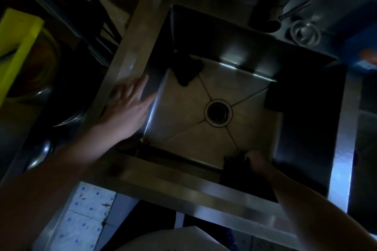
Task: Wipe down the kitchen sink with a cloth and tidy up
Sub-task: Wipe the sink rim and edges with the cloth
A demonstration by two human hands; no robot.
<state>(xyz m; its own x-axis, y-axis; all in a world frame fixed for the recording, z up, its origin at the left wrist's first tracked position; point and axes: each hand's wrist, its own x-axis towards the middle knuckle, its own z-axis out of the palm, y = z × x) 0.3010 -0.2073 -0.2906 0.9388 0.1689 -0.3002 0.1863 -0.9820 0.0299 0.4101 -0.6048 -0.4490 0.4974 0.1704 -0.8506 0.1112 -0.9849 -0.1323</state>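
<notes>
Right hand: down inside the sink, at the near right corner of the basin floor. Fingers met a dark cloth. Light too poor to tell whether they curled round it or lay flat on it. The cloth sat just to the left of the hand, touching the fingertips, bunched against the near wall. The right forearm crossed the near rim.

Left hand: flat on the left rim, fingers straight and spread, holding nothing. The fingertips reached past the rim edge over the left wall.

Drain: in the middle of the floor, uncovered, well apart from both hands. Four creases ran from it to the corners.

A dark rag lay in the far left corner, partly up the wall. A dark block stood against the right wall, what it was not discernible.

Outside the sink: a yellow board at the far left over a metal bowl. A metal ring on the deck behind the basin. A blue packet at the far right, its print too blurred to read. Floor tiles with blue dots showed below the near rim.
</notes>
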